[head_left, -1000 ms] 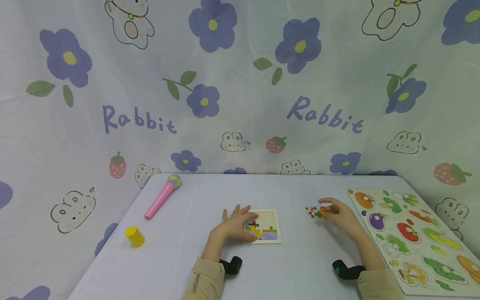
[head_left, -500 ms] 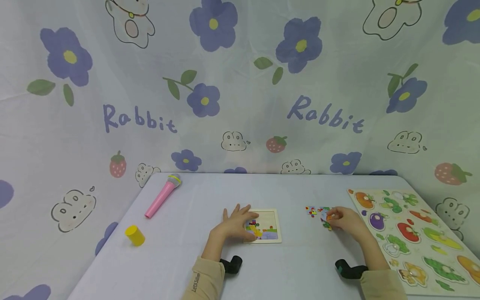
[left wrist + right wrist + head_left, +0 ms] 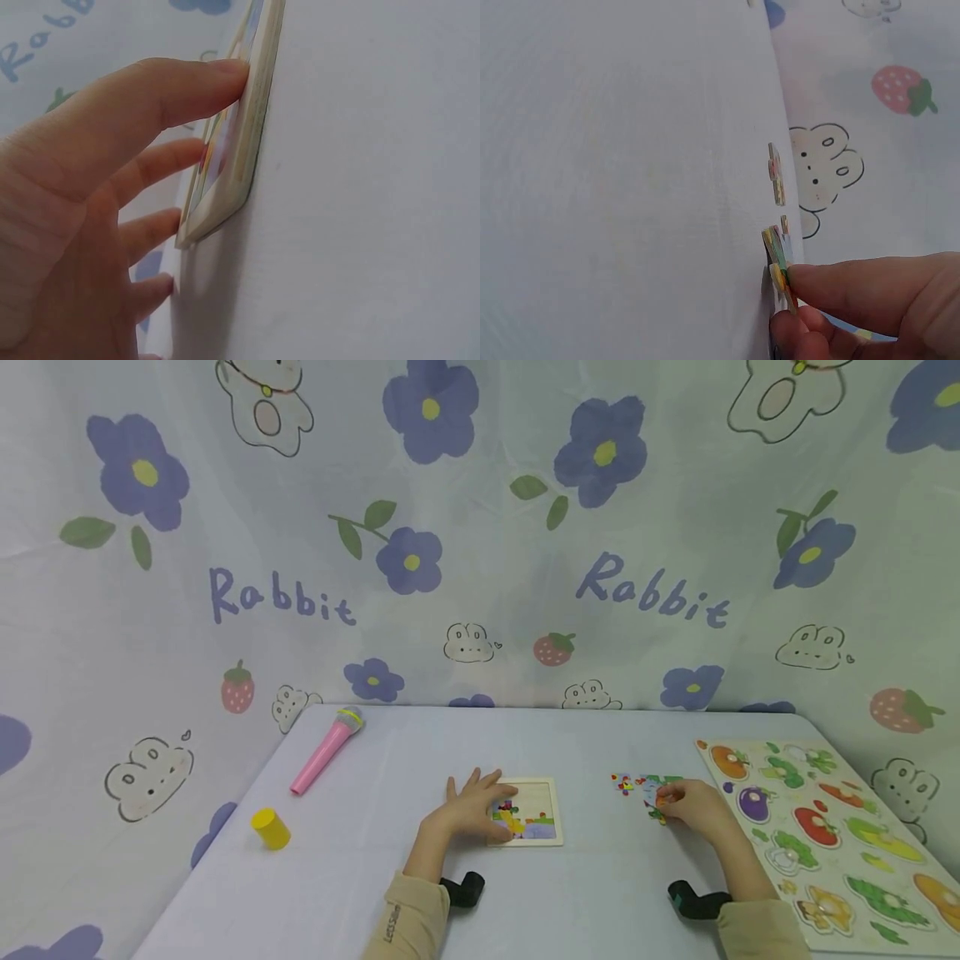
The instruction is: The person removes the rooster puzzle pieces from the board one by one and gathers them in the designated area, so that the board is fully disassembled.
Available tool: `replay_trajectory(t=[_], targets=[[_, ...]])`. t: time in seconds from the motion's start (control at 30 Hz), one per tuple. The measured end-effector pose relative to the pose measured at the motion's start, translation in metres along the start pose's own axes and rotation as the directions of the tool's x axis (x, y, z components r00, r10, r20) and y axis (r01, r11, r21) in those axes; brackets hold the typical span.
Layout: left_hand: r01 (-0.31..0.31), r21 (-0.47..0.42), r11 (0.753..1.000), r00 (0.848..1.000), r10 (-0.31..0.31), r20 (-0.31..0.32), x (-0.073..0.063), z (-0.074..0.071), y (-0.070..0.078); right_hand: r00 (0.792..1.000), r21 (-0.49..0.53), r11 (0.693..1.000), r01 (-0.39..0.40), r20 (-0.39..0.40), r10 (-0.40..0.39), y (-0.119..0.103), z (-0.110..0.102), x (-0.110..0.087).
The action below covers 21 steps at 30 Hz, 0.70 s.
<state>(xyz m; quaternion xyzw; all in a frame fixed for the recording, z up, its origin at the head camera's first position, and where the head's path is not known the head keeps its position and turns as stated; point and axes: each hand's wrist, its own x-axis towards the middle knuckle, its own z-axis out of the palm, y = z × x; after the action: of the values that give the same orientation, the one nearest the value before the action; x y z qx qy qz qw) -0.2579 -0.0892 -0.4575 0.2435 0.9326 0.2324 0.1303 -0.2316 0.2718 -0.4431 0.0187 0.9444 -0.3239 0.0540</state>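
Note:
My left hand (image 3: 467, 810) rests on the left part of a small wooden jigsaw tray (image 3: 558, 817), fingers spread over it. In the left wrist view the thumb presses the pale rim (image 3: 251, 112). Fitted pieces (image 3: 536, 828) fill the tray's lower part; bare wood shows above. To the right, my right hand (image 3: 697, 806) pinches a colourful jigsaw piece (image 3: 777, 251) between thumb and fingers, close over the table. More loose jigsaw pieces (image 3: 622, 783) lie just left of and around the fingertips, and some are partly hidden by the hand.
A large vegetable peg board (image 3: 840, 835) lies along the right side, beside the right forearm. At the left are a pink toy microphone (image 3: 327, 752) and a yellow cylinder (image 3: 271, 829). A printed curtain (image 3: 480, 527) hangs behind the table (image 3: 420, 735).
My right hand has moved slightly right and toward me among the loose pieces, uncovering more of them. The left hand stays on the tray.

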Motion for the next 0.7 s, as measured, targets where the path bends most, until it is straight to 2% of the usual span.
replay_trajectory(t=[0.27, 0.5, 0.7], targets=[[0.010, -0.001, 1.000, 1.000, -0.010, -0.004, -0.002, 0.001, 0.001, 0.999, -0.048, 0.999, -0.001, -0.048, -0.001, -0.007, -0.001, 0.000], [0.025, 0.016, 1.000, 1.000, -0.025, -0.002, -0.003, 0.001, 0.003, 0.979, 0.047, 0.991, 0.125, -0.170, -0.115, -0.026, 0.014, 0.007], [0.021, 0.115, 0.993, 0.999, -0.018, -0.026, -0.008, -0.001, 0.001, 0.954, 0.089, 0.969, 0.232, -0.216, -0.209, -0.046, 0.034, 0.013]])
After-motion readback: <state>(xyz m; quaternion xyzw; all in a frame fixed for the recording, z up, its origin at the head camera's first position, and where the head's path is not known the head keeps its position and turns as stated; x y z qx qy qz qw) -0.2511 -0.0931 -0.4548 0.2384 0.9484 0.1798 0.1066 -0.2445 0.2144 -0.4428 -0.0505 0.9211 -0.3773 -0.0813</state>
